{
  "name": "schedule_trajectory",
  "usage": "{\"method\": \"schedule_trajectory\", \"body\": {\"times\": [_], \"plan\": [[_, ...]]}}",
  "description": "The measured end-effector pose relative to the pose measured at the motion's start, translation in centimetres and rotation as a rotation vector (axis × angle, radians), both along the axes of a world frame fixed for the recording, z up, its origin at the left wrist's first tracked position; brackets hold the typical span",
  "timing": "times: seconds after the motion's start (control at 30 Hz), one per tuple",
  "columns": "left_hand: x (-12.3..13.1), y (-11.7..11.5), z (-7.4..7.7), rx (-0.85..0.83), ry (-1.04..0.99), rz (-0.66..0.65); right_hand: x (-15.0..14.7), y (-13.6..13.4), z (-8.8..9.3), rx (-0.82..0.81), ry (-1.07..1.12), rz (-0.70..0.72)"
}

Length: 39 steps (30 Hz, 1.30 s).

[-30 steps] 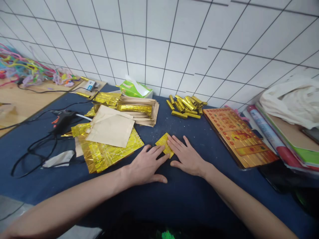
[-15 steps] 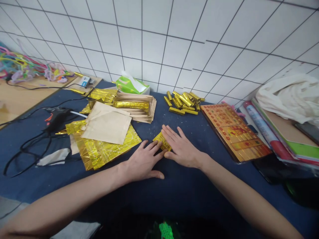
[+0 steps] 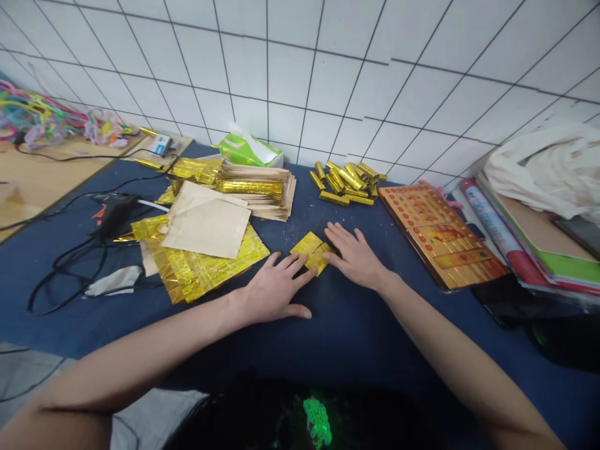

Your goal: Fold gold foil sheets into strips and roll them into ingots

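Observation:
A small folded sheet of gold foil paper [image 3: 310, 245] lies flat on the dark blue cloth between my two hands. My left hand [image 3: 276, 287], fingers stretched out, rests its fingertips on the sheet's lower left edge. At the other side my right hand [image 3: 354, 255] lies flat with fingers apart, its thumb at the sheet's right edge. Left of my left hand are larger gold foil sheets [image 3: 253, 247] with a beige paper square [image 3: 206, 219] on top. Rolled gold foil tubes [image 3: 349, 178] are heaped beyond my right hand.
A black glue gun [image 3: 115, 215] with a looping cable lies at left. Behind stand a stack of brown paper [image 3: 288, 200] and a green tissue pack [image 3: 244, 150] against the tiled wall. An orange-gold printed pack [image 3: 445, 237] and a red-capped tube [image 3: 520, 265] lie at right.
My right hand has slid right and slightly away, off most of the gold sheet, so more of it shows. My left hand stays on its edge. The camera view has shifted slightly.

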State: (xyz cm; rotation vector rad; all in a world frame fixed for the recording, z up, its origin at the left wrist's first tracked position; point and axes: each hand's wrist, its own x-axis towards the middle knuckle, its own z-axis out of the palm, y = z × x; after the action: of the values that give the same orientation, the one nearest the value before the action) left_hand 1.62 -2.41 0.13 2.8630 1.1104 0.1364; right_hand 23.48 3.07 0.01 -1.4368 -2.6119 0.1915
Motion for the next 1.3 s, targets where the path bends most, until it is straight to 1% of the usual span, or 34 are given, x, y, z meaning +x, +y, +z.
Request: {"method": "schedule_trajectory", "body": {"times": [0.07,0.13,0.17,0.23,0.37,0.47,0.6,0.67,0.73,0.8,0.87,0.93,1.03,1.13,1.2,1.3], "plan": [[0.0,0.0,0.1,0.000,0.003,-0.002,0.2,-0.7,0.7,0.042,0.103,-0.191],[0.1,0.0,0.0,0.000,0.003,0.000,0.0,-1.2,1.2,-0.022,0.131,-0.356],[0.1,0.0,0.0,0.000,0.004,0.003,-0.1,-1.2,1.3,-0.078,0.118,-0.407],[0.1,0.0,0.0,-0.001,0.008,0.010,-0.6,-0.9,1.5,-0.178,0.080,-0.453],[0.2,-0.3,0.2,0.001,0.021,0.023,-1.0,0.6,1.5,-0.263,0.072,-0.465],[0.5,-0.7,0.5,0.005,0.030,0.035,-0.9,1.4,1.4,-0.329,0.137,-0.435],[1.4,-1.5,1.2,0.015,0.050,0.062,-1.0,2.2,1.1,-0.431,0.275,-0.379],[1.8,-1.7,1.6,0.009,0.063,0.053,-1.3,2.6,0.8,-0.416,0.324,-0.314],[2.1,-1.5,2.0,-0.011,0.072,0.025,-1.7,2.9,0.4,-0.318,0.318,-0.224],[2.2,-1.2,2.2,-0.041,0.070,-0.008,-1.9,2.9,0.0,-0.178,0.251,-0.130],[2.0,-0.7,2.3,-0.068,0.045,-0.027,-1.9,2.6,-0.3,-0.068,0.169,-0.067],[1.9,-0.4,2.2,-0.075,0.013,-0.025,-1.8,2.2,-0.5,-0.001,0.096,-0.049],[1.7,0.0,1.9,-0.045,-0.003,0.020,-1.5,1.5,-0.5,0.110,0.013,-0.049],[1.7,0.5,1.5,-0.032,0.009,0.047,-1.4,0.8,-0.5,0.247,-0.020,0.001],[1.7,0.8,1.4,-0.039,0.017,0.038,-1.4,0.2,-0.4,0.304,-0.009,0.051],[1.7,1.0,1.4,-0.044,0.007,0.028,-1.4,-0.7,-0.5,0.309,0.036,0.185]]}}
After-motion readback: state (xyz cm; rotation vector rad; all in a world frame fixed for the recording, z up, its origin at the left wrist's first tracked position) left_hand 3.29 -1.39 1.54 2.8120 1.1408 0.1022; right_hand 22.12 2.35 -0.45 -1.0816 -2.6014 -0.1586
